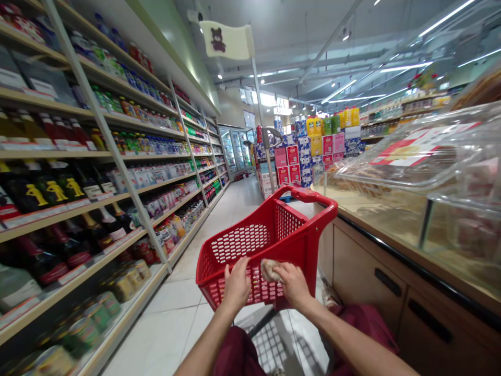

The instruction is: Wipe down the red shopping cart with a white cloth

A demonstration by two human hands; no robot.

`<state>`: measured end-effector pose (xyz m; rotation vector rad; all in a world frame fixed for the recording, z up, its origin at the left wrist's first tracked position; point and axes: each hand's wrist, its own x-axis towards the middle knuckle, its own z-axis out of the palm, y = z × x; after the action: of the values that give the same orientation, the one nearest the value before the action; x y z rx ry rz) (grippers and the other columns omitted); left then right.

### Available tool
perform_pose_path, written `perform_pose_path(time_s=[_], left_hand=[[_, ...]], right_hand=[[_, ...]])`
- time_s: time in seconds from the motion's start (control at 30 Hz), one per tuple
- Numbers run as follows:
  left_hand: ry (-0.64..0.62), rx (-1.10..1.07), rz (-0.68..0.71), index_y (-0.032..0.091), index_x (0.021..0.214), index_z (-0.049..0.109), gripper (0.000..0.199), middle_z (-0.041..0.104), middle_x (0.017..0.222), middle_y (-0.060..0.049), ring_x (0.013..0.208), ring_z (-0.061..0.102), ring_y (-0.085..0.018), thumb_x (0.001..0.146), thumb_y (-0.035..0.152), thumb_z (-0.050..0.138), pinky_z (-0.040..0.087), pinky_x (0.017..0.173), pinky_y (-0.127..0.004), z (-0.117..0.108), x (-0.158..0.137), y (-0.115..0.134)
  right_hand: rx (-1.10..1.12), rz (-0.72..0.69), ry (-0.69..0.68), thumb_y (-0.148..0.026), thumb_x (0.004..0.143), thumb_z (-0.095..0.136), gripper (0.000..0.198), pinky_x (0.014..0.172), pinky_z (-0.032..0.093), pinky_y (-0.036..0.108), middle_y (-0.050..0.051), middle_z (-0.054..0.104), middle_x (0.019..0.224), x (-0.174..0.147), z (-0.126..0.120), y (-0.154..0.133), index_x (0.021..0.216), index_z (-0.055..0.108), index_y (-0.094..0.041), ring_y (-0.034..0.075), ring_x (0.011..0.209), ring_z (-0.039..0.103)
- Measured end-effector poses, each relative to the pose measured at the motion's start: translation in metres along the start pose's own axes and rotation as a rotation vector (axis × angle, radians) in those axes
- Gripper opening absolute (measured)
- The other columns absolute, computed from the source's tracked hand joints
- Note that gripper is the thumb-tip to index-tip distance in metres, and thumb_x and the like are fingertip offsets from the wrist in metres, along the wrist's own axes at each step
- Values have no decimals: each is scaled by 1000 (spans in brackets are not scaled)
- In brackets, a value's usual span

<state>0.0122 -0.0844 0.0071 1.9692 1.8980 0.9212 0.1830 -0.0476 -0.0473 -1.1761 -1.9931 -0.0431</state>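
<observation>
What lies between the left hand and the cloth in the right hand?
The red cart's perforated side shows between them in the head view.

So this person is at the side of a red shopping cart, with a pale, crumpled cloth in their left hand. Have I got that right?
Not quite: the head view shows the pale, crumpled cloth in the right hand, not the left hand. The person is indeed at the side of a red shopping cart.
</observation>
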Motion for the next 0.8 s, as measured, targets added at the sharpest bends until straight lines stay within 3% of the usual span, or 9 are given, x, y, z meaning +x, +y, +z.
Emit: perform_pose_path(time_s=[0.07, 0.13, 0.27, 0.37, 0.43, 0.57, 0.63, 0.73, 0.8], left_hand=[[28, -254, -8, 14, 105, 55, 44, 56, 115, -9, 111, 47, -19, 65, 5, 39, 26, 101, -38, 8, -2, 3], [-18, -373, -6, 15, 98, 58, 35, 63, 103, -7, 99, 55, -17, 68, 11, 41, 38, 91, -32, 18, -2, 9], [-82, -465, -7, 14, 93, 60, 29, 66, 88, -6, 83, 60, -16, 73, 19, 41, 47, 76, -29, 32, -4, 20], [-74, -458, -28, 13, 86, 62, 26, 67, 80, -7, 76, 62, -17, 73, 22, 42, 48, 71, -31, 31, -3, 19], [-21, -414, -48, 13, 88, 62, 26, 66, 84, -8, 81, 61, -18, 72, 18, 42, 47, 76, -33, 25, 0, 15], [118, -211, -57, 15, 111, 50, 43, 48, 124, -10, 117, 40, -19, 69, 10, 41, 28, 101, -37, 9, 10, 3], [92, -4, -60, 15, 117, 45, 51, 39, 133, -10, 125, 28, -20, 67, 8, 42, 16, 105, -40, 5, 12, -3], [1, 254, -54, 16, 123, 38, 60, 37, 135, -10, 127, 25, -20, 64, 6, 41, 10, 105, -45, 5, 10, -9], [-41, 348, -27, 16, 126, 33, 64, 32, 138, -9, 129, 21, -19, 63, 6, 40, 10, 106, -44, 6, 7, -11]], right_hand=[[206, 149, 47, -4, 72, 42, 37, 74, 41, 27, 5, 60, 95, -1, -2, -4, 99, 60, -22, 16, 89, 54], [445, 219, 62, -5, 70, 40, 39, 76, 44, 27, 5, 61, 94, 1, -3, -13, 100, 60, -20, 16, 87, 56], [597, 177, 21, -13, 68, 47, 42, 86, 44, 32, 7, 58, 107, -3, 2, -31, 108, 57, -18, 19, 100, 53], [509, 37, 46, -10, 69, 46, 49, 92, 40, 34, 7, 54, 116, -4, 3, -30, 117, 51, -20, 18, 109, 48], [406, -53, 118, -5, 73, 40, 48, 92, 39, 32, 6, 53, 117, 4, -2, -20, 116, 52, -22, 16, 109, 48], [34, -61, 295, -8, 79, 41, 39, 88, 39, 36, 8, 48, 124, 15, -6, 12, 111, 56, -24, 21, 112, 43], [-115, -108, 184, -12, 81, 42, 34, 82, 40, 34, 7, 52, 120, 5, 0, 24, 109, 57, -26, 21, 107, 47], [-229, -197, -23, -16, 81, 46, 30, 77, 41, 28, 4, 56, 112, -15, 7, 32, 106, 58, -28, 18, 99, 51], [-251, -197, -31, -16, 81, 47, 30, 77, 40, 28, 5, 55, 114, -17, 3, 33, 107, 57, -27, 19, 100, 50]])
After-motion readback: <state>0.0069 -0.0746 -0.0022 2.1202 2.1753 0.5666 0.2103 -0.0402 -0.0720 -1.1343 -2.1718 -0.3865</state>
